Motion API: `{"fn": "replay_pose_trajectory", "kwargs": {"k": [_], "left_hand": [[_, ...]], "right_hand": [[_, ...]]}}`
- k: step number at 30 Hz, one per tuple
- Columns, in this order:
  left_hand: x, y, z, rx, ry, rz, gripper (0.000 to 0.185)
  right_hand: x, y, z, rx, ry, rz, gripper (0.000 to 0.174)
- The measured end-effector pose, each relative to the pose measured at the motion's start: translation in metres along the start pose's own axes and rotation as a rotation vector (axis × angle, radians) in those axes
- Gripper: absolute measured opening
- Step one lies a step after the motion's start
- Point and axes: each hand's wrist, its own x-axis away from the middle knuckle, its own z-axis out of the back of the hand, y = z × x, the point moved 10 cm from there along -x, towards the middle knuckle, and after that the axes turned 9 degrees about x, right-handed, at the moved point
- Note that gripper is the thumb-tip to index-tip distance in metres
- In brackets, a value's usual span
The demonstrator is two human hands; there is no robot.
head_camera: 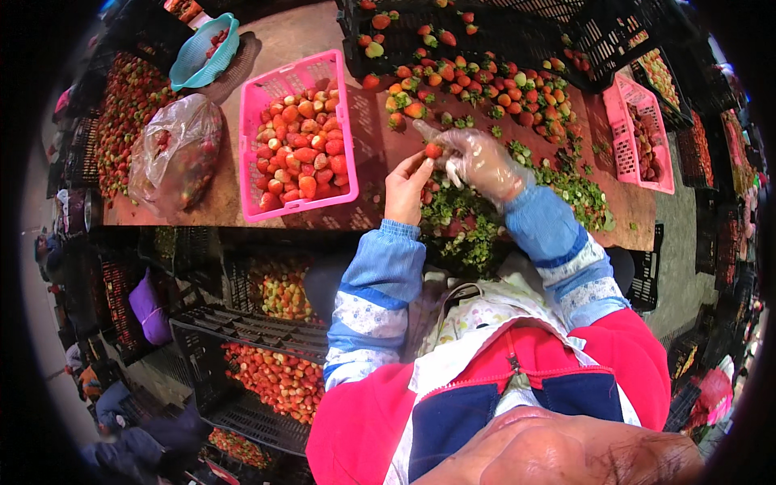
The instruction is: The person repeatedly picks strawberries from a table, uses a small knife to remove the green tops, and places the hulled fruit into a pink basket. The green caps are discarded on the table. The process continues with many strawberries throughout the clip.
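Note:
My left hand (pixel 410 187), bare, pinches a red strawberry (pixel 433 150) between thumb and fingertips. Close on its right is my right hand (pixel 479 159) in a clear plastic glove, its fingers at the berry's side; whether it grips anything is hard to make out. Unhulled strawberries (pixel 467 79) with green leaves lie heaped beyond my hands, spilling from a tipped black crate (pixel 515 36). Cut green strawberry tops (pixel 464 224) are piled below my hands and to the right. Left of my hands stands a pink plastic basket (pixel 295 209) holding hulled strawberries (pixel 300 151).
On the table (pixel 370 145), a clear plastic bag (pixel 176 154) and a turquoise colander (pixel 205 53) stand at left, a smaller pink basket (pixel 624 139) at right. Black crates of strawberries (pixel 279 376) stand low on my left. People are partly visible at the lower left.

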Motion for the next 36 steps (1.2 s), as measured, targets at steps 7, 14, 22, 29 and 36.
{"fn": "replay_pose_trajectory", "kwargs": {"k": [7,14,22,29,36], "left_hand": [[0.009,0.005,-0.017,-0.247,-0.120,-0.086,0.023],[0.029,0.021,-0.037,-0.335,-0.139,-0.223,0.022],[0.024,0.026,-0.031,0.054,-0.229,-0.078,0.032],[-0.001,0.012,0.006,0.037,0.017,0.077,0.029],[0.005,0.021,-0.004,-0.102,0.022,-0.135,0.025]], "right_hand": [[0.048,0.020,0.009,-0.311,0.129,-0.051,0.019],[0.052,0.034,-0.021,-1.138,-0.004,-0.167,0.042],[-0.036,0.033,0.018,-0.312,0.073,0.020,0.045],[-0.088,0.048,0.016,0.110,-0.080,-0.269,0.025],[0.017,0.009,-0.005,-0.649,-0.028,-0.016,0.030]]}}
